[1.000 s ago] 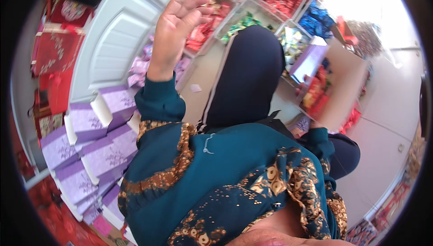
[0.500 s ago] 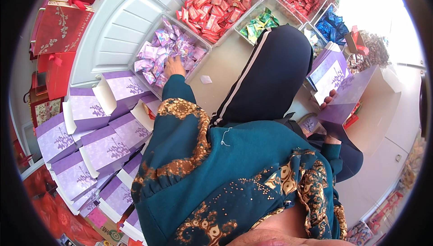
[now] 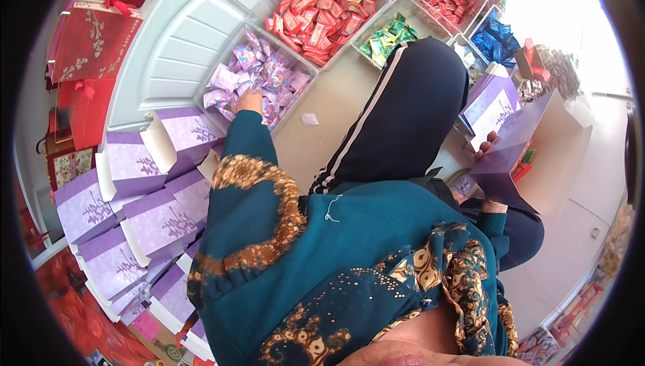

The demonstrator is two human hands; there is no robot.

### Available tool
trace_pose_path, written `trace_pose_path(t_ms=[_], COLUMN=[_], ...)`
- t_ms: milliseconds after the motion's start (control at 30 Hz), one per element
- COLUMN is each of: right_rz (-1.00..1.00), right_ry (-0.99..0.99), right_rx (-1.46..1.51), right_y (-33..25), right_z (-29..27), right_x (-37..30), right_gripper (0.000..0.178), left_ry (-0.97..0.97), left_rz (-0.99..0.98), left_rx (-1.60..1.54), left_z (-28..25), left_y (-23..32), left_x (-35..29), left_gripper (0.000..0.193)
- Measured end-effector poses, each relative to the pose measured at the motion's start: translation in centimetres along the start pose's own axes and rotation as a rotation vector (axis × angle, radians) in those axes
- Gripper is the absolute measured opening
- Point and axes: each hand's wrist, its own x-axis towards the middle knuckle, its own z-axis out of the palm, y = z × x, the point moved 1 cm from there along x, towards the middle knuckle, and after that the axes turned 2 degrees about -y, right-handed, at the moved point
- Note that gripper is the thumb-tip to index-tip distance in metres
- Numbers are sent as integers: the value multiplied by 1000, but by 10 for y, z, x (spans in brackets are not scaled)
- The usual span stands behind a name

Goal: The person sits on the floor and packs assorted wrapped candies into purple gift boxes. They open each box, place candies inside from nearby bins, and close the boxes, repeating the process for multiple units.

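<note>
My left hand [image 3: 250,101] reaches forward into a clear bin [image 3: 216,54] of purple-wrapped candies [image 3: 272,70]; its fingers are buried among the wrappers, so its grip is hidden. At the right, my right hand [image 3: 488,147] holds an open purple gift box [image 3: 498,119] by its lower edge, flaps spread. My teal sleeve with gold embroidery and a hanging black scarf [image 3: 403,117] cover much of the middle.
Bins of red candies [image 3: 316,13], green candies [image 3: 386,33] and blue candies [image 3: 494,37] stand in a row on the tan tabletop [image 3: 336,124]. Several open purple boxes [image 3: 134,211] are stacked at the left. Red gift bags [image 3: 87,43] lean beyond a white panelled surface [image 3: 178,43].
My left arm has come down from a raised position and gone into the purple candy bin. The open purple box in my right hand has come into view at the right.
</note>
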Motion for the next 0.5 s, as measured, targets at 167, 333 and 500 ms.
trace_pose_path(t_ms=[167,333,500], right_rz=[18,-288,-530], right_ry=[-100,185,353], right_rx=[-111,-268,-379], right_y=[-4,12,27], right_z=[-11,19,63], right_x=[-4,-10,-4], right_gripper=[60,64,69], left_ry=[459,651,571], left_rz=[189,174,272], left_rx=[-507,-817,-1546], left_z=[-76,-180,-276], left_y=[-4,30,87], left_x=[-14,-18,-45], left_gripper=[44,42,44])
